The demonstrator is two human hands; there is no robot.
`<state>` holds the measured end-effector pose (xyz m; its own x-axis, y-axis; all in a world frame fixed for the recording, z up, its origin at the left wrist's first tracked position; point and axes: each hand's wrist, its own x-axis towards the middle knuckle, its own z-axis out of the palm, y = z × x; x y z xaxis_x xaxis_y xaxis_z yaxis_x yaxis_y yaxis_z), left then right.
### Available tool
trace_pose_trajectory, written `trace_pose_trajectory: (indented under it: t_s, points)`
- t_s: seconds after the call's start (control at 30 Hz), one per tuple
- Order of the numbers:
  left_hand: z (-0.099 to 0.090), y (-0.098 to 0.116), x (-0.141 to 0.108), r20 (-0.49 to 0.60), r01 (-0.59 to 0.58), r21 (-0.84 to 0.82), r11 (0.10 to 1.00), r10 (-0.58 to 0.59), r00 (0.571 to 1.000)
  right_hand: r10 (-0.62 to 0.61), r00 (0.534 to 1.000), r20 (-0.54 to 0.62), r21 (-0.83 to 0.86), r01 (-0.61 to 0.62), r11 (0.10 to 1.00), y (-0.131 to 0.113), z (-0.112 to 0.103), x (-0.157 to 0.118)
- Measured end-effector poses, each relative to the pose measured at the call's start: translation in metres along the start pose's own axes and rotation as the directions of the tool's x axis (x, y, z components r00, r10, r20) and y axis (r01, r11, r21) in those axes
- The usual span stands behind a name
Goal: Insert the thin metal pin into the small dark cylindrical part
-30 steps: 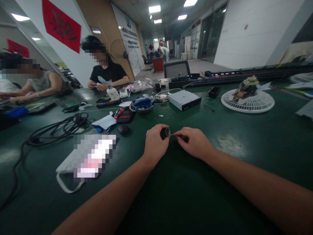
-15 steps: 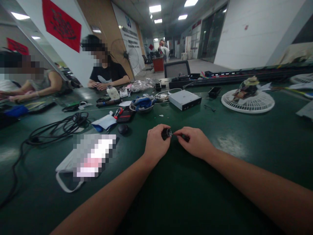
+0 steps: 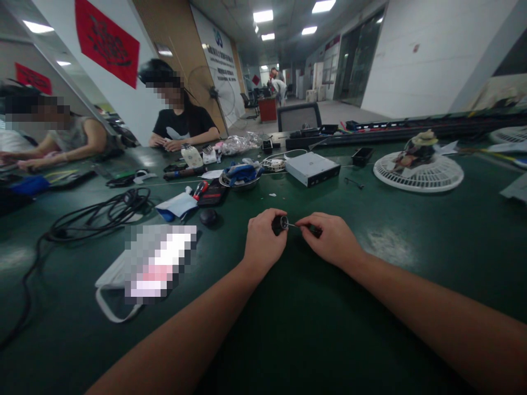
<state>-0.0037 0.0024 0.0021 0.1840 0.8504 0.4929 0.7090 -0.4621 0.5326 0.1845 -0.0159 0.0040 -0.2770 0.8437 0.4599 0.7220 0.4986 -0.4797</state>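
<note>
Head cam: most of the lower view is filled by a dk green worktop [image 3: 263, 340]. At its far L side two seats are taken, one by a person in a blk T-shirt [image 3: 187, 123], one by a person in a grey sleeveless top [image 3: 76, 137]. On the L a blk cable [image 3: 134, 198] is laid in loose coils; far R, a wht round fan guard [image 3: 447, 171] is set flat, w/ mech. parts on top. Nearer, L of the forearms, a wht mask [image 3: 113, 274] is partly covered by a blurred-out bright item [image 3: 164, 258].

Both hands are held near mid-worktop, a small gap left btwn them: L hand [image 3: 264, 237] curled, R hand [image 3: 331, 237] pinched at the fingertips. Beyond them are placed a grey drive unit [image 3: 310, 166] and, to its L, a metal dish [image 3: 241, 186] w/ a blue bundle [image 3: 242, 171] in it. A blk mouse [image 3: 208, 218] is seen L of the L hand.

Btwn L thumb & fingers a blk cyl. part [image 3: 279, 223] is gripped, tilted, its ring-shaped end turned to the R hand. By the R hand a thin tool [image 3: 292, 225] w/ dk handle is pinched, its shaft aimed at that end; whether the tip is inside can't be told.
</note>
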Motion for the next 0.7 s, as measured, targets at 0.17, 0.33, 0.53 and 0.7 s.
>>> trace_pose_trajectory:
  t_s: [0.17,0.33,0.53,0.7]
  points:
    - [0.0006,-0.0005,0.0003,0.057,-0.037,0.003,0.999,0.037,0.998,-0.024,1.0,-0.02,0.025,0.025,0.999,0.0013,0.0001,-0.0001]
    - [0.0008,0.0004,-0.0001,0.002,0.003,0.013,1.0,-0.003,1.0,0.054,0.998,0.012,-0.02,-0.054,0.998,0.0012,0.0,0.001]
    - [-0.0006,0.0018,-0.0002,0.055,-0.032,0.019,0.999,0.031,0.998,-0.062,0.997,0.052,0.019,0.061,0.998,0.0011,0.0003,0.0003]
    - [-0.0004,0.0025,-0.0004,0.05,-0.041,0.026,0.999,0.04,0.998,0.032,0.999,-0.016,-0.013,-0.032,0.999,0.0021,0.0013,0.0006]
